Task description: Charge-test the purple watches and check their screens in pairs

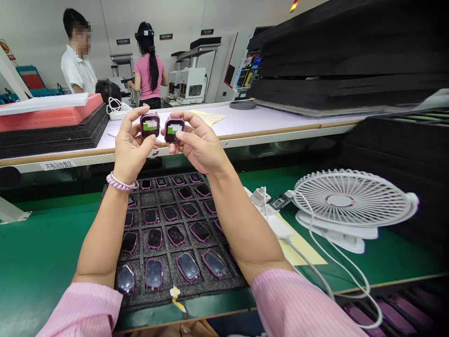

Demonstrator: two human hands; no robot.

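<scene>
My left hand (130, 145) is raised above the work surface and pinches a small purple-framed device (150, 125) whose lit screen shows a green and white label. My right hand (199, 142) holds a second device of the same kind (174, 129) right beside it, the two nearly touching. Below my forearms lies a black foam tray (140, 274) with rows of several identical purple-rimmed devices (188, 267), screens dark, each in its own pocket.
A white desk fan (345, 201) lies tilted at the right, its cable trailing to the front edge. The green belt (42, 252) runs under the tray. Stacked black foam sheets (336, 61) sit on the white bench behind. Two people stand far back left.
</scene>
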